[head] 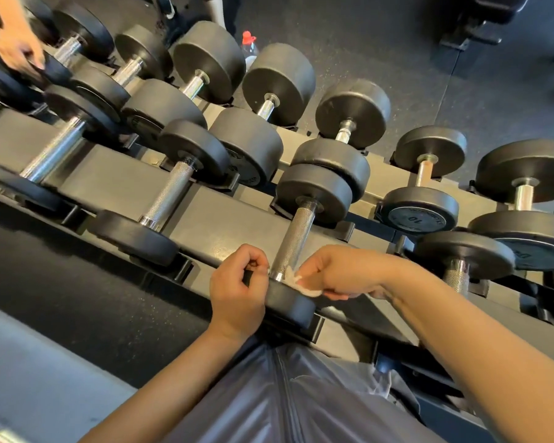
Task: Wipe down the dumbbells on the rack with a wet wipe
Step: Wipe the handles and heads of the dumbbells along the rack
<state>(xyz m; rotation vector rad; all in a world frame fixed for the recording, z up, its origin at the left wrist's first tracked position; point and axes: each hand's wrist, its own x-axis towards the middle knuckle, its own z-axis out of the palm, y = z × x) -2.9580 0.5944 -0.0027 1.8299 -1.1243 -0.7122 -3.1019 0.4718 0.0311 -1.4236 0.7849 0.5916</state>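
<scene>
While the rack [115, 183] was seen loaded with rows of dumbbells, only the nearest dumbbell [296, 247] was being attended to, so most of the wiping was judged to be left. Its near end was steadied by the left hand [239, 290], whose fingers were curled at the rim of the weight, though whether they truly gripped it could not be told. The wet wipe [301, 282] was pinched in the right hand [336, 271] and pressed against the base of the knurled handle.
</scene>
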